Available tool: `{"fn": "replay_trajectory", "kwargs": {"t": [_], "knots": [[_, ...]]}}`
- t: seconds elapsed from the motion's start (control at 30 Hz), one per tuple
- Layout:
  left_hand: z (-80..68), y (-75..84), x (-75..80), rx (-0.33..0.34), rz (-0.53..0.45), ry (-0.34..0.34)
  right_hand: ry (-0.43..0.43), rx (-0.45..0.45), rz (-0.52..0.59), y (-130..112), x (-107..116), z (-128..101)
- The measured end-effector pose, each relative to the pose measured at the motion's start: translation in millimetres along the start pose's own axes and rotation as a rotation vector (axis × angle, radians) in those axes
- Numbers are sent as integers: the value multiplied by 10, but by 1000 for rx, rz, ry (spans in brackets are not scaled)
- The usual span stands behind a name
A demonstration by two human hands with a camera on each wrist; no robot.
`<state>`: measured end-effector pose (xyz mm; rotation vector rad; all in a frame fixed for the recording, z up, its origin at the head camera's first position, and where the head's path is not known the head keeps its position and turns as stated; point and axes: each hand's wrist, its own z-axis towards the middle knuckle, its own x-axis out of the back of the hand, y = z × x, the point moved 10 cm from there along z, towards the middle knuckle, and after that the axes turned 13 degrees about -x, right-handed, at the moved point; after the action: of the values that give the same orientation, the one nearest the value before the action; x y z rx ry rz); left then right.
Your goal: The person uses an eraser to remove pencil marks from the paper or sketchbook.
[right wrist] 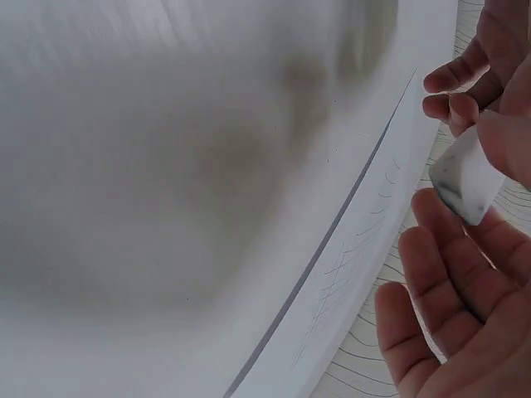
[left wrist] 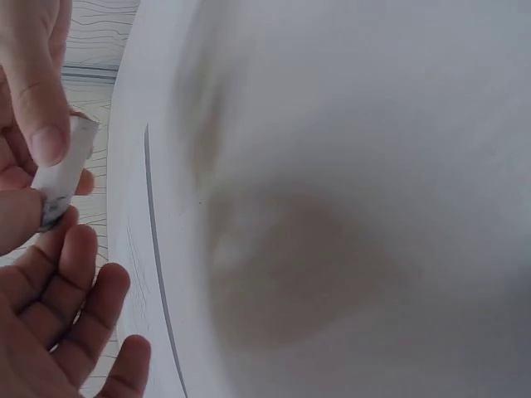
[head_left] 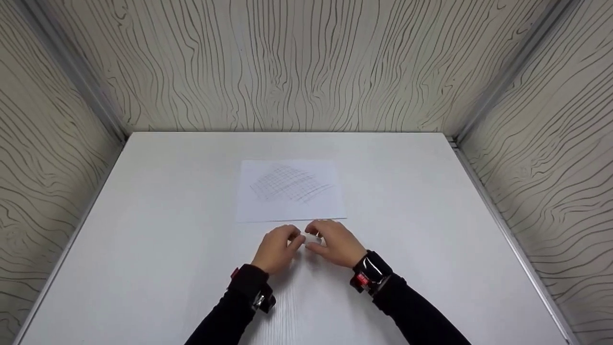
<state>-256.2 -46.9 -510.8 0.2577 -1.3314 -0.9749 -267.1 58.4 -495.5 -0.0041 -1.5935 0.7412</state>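
A small white eraser (head_left: pixel 312 238) with dark smudges at one end is held up between both hands, just in front of the paper's near edge. My left hand (head_left: pixel 278 248) pinches it from the left, its thumb lying against the smudged end of the eraser (left wrist: pixel 68 170) in the left wrist view. From the other side my right hand (head_left: pixel 337 243) grips it between thumb and fingers. The smudged face of the eraser (right wrist: pixel 466 176) also shows in the right wrist view. Fingers cover part of the eraser. A white sheet of paper (head_left: pixel 292 212) with crossed pencil lines lies beyond the hands.
The white table (head_left: pixel 158 230) carries the paper near its middle. Wood-grain patterned panels (head_left: pixel 268 62) rise at the back and on both sides, with a metal rail (head_left: pixel 512 239) along the right edge. Black wristbands (head_left: pixel 371 270) and dark sleeves cover the arms.
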Motion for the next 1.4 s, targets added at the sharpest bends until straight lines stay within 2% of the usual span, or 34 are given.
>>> {"fn": "replay_trajectory", "kwargs": {"t": [0.13,0.37,0.5,0.6,0.67,0.9,1.03,1.23,1.3,1.4], "knots": [[12,62,5,-57,6,16,-39,-39,33,50,-24,11],[8,100,14,-115,15,18,-25,-54,37,98,-17,13],[2,23,92,-77,66,38,-4,-59,39,138,-6,7],[-9,-123,203,11,140,54,-4,-95,33,208,-12,6],[-18,-215,287,46,202,63,0,-117,27,262,-14,0],[-51,-453,503,30,434,113,30,-196,42,450,-2,-26],[-84,-624,487,71,449,54,58,-227,42,511,15,-41],[-197,-844,325,179,392,-129,80,-243,36,542,26,-47],[-214,-852,283,178,406,-153,79,-253,40,555,26,-48],[-205,-781,246,147,443,-147,85,-270,50,589,39,-48]]}}
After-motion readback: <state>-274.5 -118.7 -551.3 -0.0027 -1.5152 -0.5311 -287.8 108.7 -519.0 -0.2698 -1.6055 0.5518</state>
